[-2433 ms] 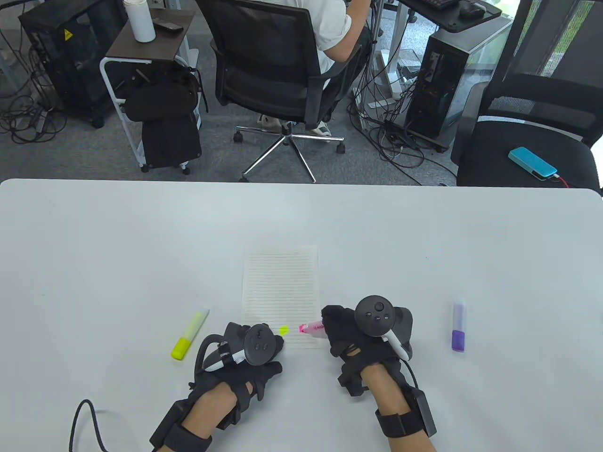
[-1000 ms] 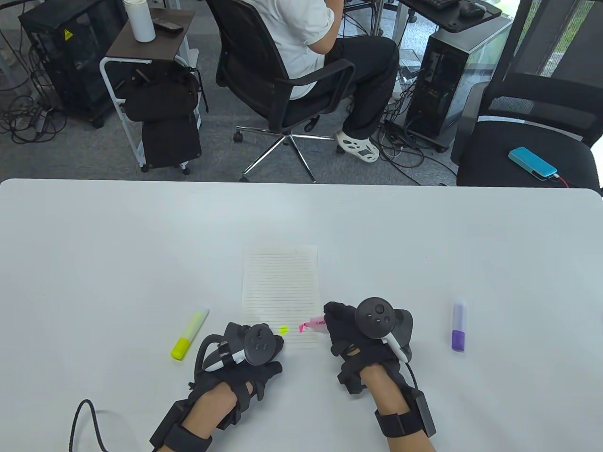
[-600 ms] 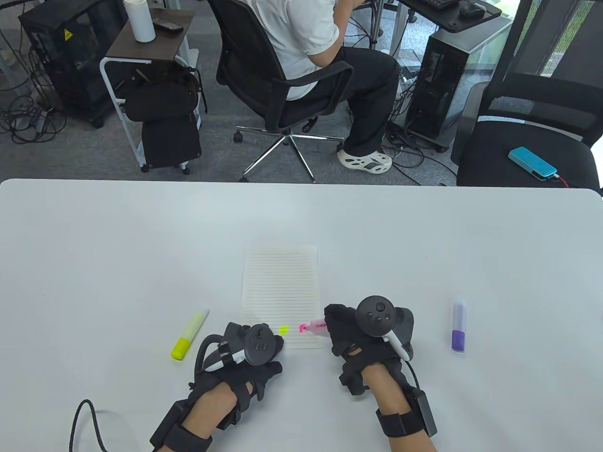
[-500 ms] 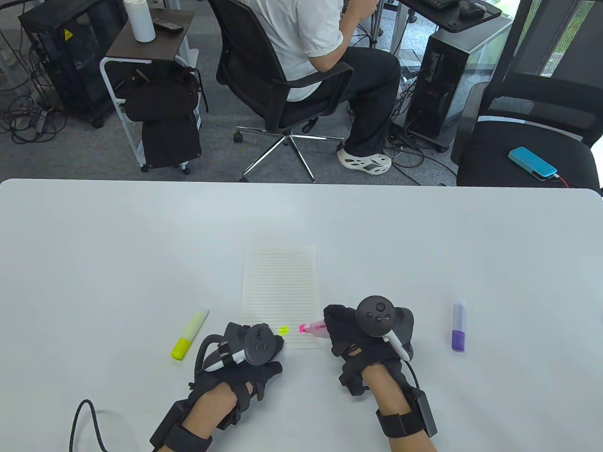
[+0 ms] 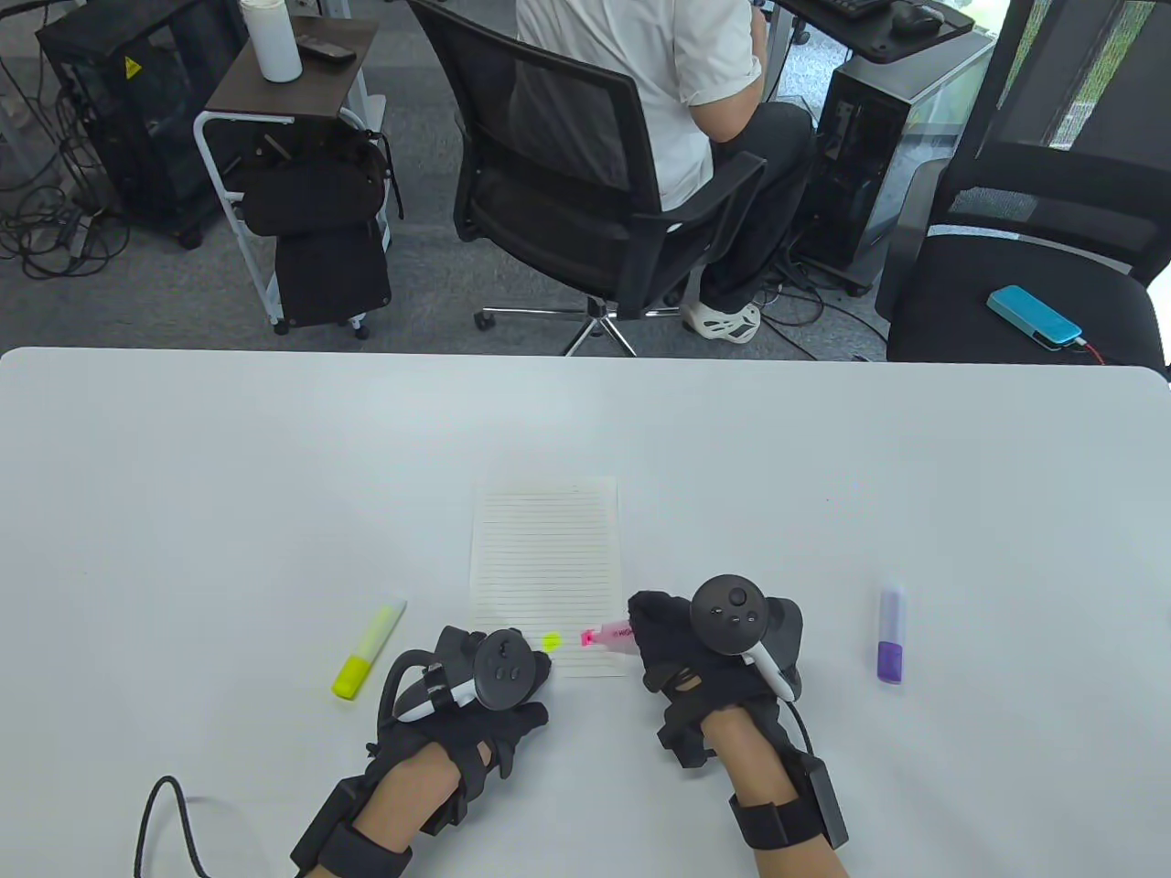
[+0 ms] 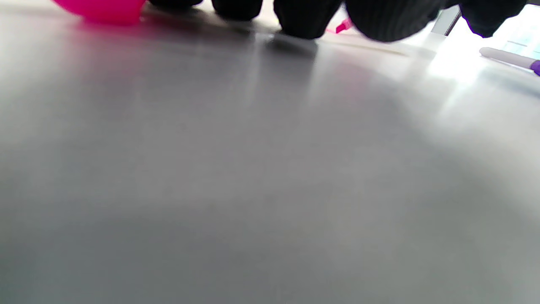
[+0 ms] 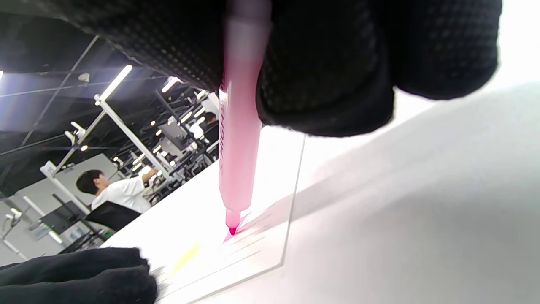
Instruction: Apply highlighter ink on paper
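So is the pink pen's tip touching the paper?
Touching. In the right wrist view the pink pen tip meets the paper with no gap, with pink ink where it lands.

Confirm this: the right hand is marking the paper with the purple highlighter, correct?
Not quite. The right hand is marking the paper with the pink highlighter, as the right wrist view shows. The purple highlighter lies on the table.

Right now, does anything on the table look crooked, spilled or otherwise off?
Nothing stands out. The paper lies flat and square, pressed at its near corner by the left hand. The right hand holds the pink highlighter tip-down on the sheet. The yellow highlighter and purple highlighter lie capped beside it.
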`<state>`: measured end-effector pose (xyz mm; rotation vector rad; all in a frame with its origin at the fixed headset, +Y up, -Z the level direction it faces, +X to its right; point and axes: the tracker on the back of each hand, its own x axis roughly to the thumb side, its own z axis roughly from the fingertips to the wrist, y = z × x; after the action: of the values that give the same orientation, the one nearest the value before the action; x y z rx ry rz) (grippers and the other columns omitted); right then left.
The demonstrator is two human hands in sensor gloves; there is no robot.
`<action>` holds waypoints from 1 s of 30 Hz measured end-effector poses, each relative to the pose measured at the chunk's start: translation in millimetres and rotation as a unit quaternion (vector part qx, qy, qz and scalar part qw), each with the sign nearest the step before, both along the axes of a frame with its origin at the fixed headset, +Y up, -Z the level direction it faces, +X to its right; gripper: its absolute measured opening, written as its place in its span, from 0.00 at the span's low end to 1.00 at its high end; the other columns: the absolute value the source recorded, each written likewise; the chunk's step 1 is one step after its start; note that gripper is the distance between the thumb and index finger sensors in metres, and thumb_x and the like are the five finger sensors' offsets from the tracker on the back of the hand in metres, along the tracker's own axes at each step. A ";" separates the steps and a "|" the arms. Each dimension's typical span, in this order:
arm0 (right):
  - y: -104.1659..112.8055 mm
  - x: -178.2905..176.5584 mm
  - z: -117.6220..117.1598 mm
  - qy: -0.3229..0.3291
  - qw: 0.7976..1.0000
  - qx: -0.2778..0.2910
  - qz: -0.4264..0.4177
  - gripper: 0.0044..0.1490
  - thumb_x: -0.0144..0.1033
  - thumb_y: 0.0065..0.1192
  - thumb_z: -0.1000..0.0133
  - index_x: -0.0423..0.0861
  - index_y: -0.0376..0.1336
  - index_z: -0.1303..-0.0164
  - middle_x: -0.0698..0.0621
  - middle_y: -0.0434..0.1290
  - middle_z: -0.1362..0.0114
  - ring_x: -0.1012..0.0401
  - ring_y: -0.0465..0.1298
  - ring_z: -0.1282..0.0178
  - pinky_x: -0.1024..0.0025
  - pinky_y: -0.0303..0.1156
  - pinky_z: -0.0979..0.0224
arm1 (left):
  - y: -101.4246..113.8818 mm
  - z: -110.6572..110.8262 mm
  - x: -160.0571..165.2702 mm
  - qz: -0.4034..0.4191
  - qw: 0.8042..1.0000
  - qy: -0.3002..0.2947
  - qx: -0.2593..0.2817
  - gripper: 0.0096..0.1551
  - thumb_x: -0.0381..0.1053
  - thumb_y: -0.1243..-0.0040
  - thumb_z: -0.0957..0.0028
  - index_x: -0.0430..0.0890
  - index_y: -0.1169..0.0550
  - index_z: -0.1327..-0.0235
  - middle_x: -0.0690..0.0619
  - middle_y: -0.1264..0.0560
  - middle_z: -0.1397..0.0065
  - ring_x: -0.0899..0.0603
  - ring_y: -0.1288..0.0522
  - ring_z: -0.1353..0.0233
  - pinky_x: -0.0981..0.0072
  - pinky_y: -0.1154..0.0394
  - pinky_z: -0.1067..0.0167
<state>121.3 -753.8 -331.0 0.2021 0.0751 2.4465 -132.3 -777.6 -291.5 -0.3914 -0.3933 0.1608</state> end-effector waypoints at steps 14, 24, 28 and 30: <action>-0.4 -0.1 0.2 -0.019 0.999 0.027 0.009 0.22 0.40 0.67 0.45 0.45 0.75 0.43 0.36 0.80 0.51 0.54 0.84 0.68 0.50 0.80 0.55 | -0.1 0.1 0.0 0.000 1.000 0.000 0.000 0.39 0.65 0.48 0.50 0.56 0.36 0.23 0.48 0.47 0.17 0.29 0.46 0.20 0.30 0.47 0.29; -0.6 2.8 -1.2 -0.021 0.999 0.024 0.011 0.22 0.40 0.67 0.45 0.45 0.75 0.44 0.36 0.81 0.52 0.54 0.84 0.68 0.50 0.80 0.56 | -0.1 0.0 0.0 0.000 1.000 0.000 0.000 0.39 0.65 0.48 0.50 0.56 0.36 0.23 0.48 0.47 0.17 0.29 0.46 0.21 0.30 0.47 0.29; -0.1 3.2 -1.9 -0.014 1.000 0.014 0.014 0.22 0.40 0.67 0.45 0.45 0.75 0.45 0.37 0.81 0.52 0.54 0.84 0.69 0.51 0.80 0.56 | -0.1 0.0 0.0 0.000 1.000 0.000 0.000 0.39 0.65 0.48 0.50 0.56 0.36 0.23 0.48 0.47 0.17 0.29 0.46 0.21 0.31 0.47 0.29; -0.1 3.2 -1.6 -0.010 1.000 0.007 0.009 0.22 0.40 0.68 0.45 0.45 0.76 0.45 0.36 0.81 0.53 0.54 0.84 0.69 0.51 0.80 0.57 | -0.1 0.0 0.0 0.000 1.000 0.000 0.000 0.39 0.65 0.48 0.50 0.56 0.36 0.23 0.48 0.47 0.17 0.29 0.46 0.21 0.31 0.47 0.28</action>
<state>124.4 -753.8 -332.6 0.1833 0.0507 2.4665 -132.3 -777.7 -291.5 -0.3917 -0.3939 0.1600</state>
